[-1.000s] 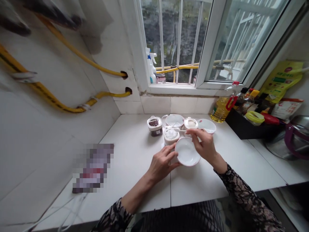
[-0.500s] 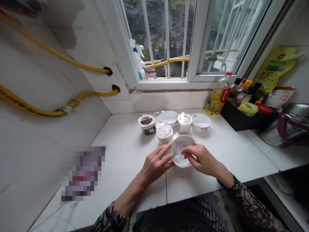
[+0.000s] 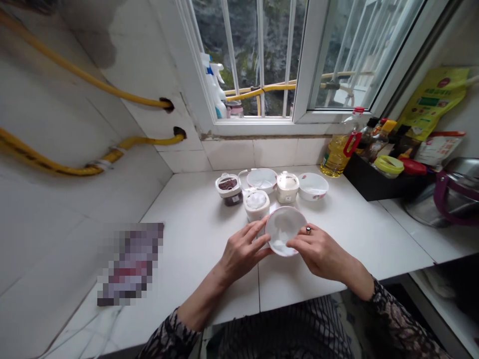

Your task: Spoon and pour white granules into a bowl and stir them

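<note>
A small white bowl [image 3: 283, 219] with a pinkish rim is tipped toward me above the counter. My left hand [image 3: 243, 252] grips it by the left side, fingers along the wall. My right hand [image 3: 318, 249], wearing a dark ring, is closed with its fingertips pinched over the bowl's lower right. Whatever those fingers hold is hidden or too small to name; a whitish patch shows in the bowl beside them. Just behind stand a lidded white jar [image 3: 256, 205], a jar of dark red contents [image 3: 229, 189] and a jar of pale contents [image 3: 287, 187].
Two more white bowls, the left one [image 3: 261, 180] and the right one [image 3: 313, 187], sit behind the jars. An oil bottle [image 3: 339, 149] and a black condiment box [image 3: 364, 178] stand back right, near a steel pot [image 3: 422, 204]. A blurred patch [image 3: 130, 264] lies at left.
My right hand has shifted right and slightly down, from over the bowl's middle toward its right side. The left hand keeps its hold on the bowl. The view has moved slightly.
</note>
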A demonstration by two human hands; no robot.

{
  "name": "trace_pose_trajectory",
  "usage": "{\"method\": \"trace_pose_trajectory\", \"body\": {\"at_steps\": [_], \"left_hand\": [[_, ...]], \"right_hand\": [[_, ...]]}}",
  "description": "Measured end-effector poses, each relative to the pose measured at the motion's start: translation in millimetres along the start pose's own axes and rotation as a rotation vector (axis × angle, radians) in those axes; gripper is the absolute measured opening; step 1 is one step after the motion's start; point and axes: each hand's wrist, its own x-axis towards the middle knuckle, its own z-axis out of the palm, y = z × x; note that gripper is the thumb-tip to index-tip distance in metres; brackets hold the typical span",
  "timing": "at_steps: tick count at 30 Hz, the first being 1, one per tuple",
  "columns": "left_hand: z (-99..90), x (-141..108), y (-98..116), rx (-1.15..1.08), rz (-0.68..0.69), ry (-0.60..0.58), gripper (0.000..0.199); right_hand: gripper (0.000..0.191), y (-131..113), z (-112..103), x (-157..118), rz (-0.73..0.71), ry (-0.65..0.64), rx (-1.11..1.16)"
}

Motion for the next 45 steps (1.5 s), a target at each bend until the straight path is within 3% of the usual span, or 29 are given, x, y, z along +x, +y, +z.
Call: {"method": "trace_pose_trajectory", "body": {"at_steps": [8, 12, 16, 21, 26, 30, 32, 40, 45], "left_hand": [[0.2, 0, 0, 0.019, 0.006, 0.003, 0.015], [-1.3, 0, 1, 0.024, 0.017, 0.000, 0.015], [-2.4, 0, 3, 0.036, 0.029, -0.013, 0.015], [-3.0, 1, 4, 0.048, 0.039, -0.007, 0.013], [-2.1, 1, 4, 0.042, 0.042, -0.001, 0.012], [-1.6, 0, 3, 0.047, 0.049, 0.000, 0.016], [-1.7, 1, 3, 0.051, 0.051, 0.007, 0.017], [-1.8, 1, 4, 0.052, 0.047, 0.008, 0.016], [-2.0, 2, 3, 0.043, 0.044, 0.006, 0.016]], "right_hand": [[0.026, -4, -2, 4, 0.023, -0.005, -0.001], [0.024, -1, -5, 3, 0.189, 0.014, 0.004], [0.022, -1, -8, 12, 0.422, -0.141, -0.006], [0.023, -11, -9, 38, 0.589, -0.298, 0.050], [0.024, -13, -9, 61, 0.531, -0.338, 0.141], [0.026, -8, -10, 71, 0.397, -0.282, 0.281], [0.028, -5, -11, 73, 0.403, -0.238, 0.421], [0.021, 18, 2, 62, 0.784, 0.006, 1.102], [0.020, 28, 7, 49, 0.917, 0.230, 1.260]]}}
